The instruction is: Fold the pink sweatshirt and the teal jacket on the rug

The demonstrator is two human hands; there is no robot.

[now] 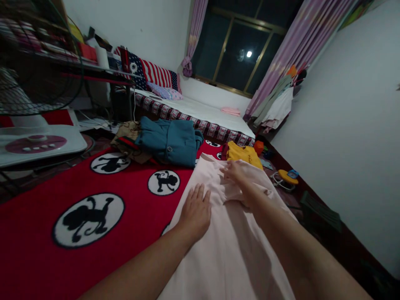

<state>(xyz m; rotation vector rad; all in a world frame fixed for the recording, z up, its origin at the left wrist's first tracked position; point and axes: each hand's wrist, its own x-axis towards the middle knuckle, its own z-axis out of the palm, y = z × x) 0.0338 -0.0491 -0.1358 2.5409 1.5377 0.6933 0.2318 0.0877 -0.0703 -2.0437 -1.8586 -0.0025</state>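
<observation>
Plainly, in the head view, a pale pink garment (225, 241) lies spread over a red blanket (137, 225) patterned with white roundels. The left hand (196, 214) rests palm down on the garment's left side, its fingers extended, slightly apart and gripping nothing. The right hand (233, 171) touches the cloth near the far edge, fingers bent; whether they pinch the fabric, I cannot tell. Beyond, to the left, sits a folded teal coat (175, 141); a yellow garment (245, 154) lies just past the far right edge.
</observation>
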